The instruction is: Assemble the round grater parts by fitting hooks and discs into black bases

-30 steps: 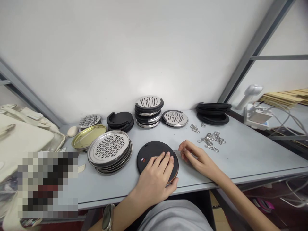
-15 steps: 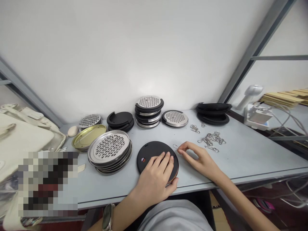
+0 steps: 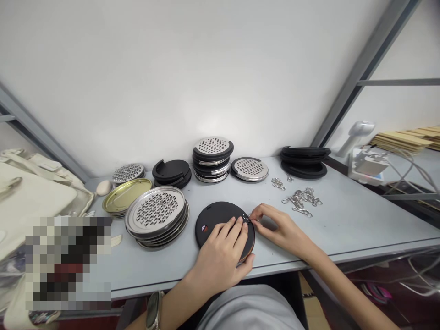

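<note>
A round black plastic disc (image 3: 217,215) lies near the table's front edge, with a small white-and-red mark on its left part. My left hand (image 3: 225,252) rests across its right half, fingers flat on top and thumb at the rim, gripping it. At the disc's right edge my right hand (image 3: 275,224) pinches a small metal wire hook (image 3: 245,217), whose looped end lies over the disc beside my left fingertips. The rest of the hook is hidden by my fingers. Several similar hooks (image 3: 302,199) lie in a loose pile farther right.
Stacked metal grater discs (image 3: 160,211) stand left of the black disc, with gold-coloured lids (image 3: 127,195) behind. Along the wall are black holders (image 3: 172,172), a stack of graters in black rims (image 3: 213,160), a single grater (image 3: 250,169) and more black holders (image 3: 304,162).
My right hand has moved slightly left with the wire hook, bringing its loop from beside the disc onto the disc's right edge. My left hand has stayed in place.
</note>
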### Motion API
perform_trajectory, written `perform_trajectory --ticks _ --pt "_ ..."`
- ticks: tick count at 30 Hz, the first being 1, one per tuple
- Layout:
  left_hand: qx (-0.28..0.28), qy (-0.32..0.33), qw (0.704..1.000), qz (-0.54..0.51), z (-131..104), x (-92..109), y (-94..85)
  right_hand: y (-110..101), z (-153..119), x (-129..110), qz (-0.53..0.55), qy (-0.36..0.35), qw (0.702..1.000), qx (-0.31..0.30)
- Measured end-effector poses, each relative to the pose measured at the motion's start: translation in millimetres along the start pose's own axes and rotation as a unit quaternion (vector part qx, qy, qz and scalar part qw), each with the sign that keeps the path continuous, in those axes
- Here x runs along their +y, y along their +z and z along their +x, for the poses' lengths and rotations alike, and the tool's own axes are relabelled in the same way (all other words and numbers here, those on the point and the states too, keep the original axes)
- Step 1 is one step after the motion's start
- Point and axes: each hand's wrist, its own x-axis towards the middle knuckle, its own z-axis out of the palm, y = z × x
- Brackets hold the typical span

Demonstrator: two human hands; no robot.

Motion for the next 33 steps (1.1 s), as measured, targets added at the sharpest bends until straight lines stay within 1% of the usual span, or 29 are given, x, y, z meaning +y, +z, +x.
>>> perform_trajectory --ticks 4,9,17,28,33 --pt "-0.003 -0.001 1.0 -0.001 0.2 0.4 -0.5 0.1 -0.6 -0.1 0.015 0.015 1.0 -0.006" --pt "0.002 0.0 1.0 0.004 0.3 0.3 -0.7 1.4 -0.6 2.7 0.024 0.028 0.999 0.01" --pt "0.0 0.001 1.0 0.004 0.2 0.1 -0.8 0.8 0.7 -1.1 0.003 0.046 0.999 -0.01" --pt "-0.007 0.0 1.0 0.001 -0.1 0.2 -0.3 4.8 -1.4 4.7 -0.024 0.061 0.996 -0.055" --pt "-0.002 -0.001 1.0 0.004 -0.3 0.3 0.3 6.2 -0.2 3.3 -0.016 0.077 0.996 -0.045"
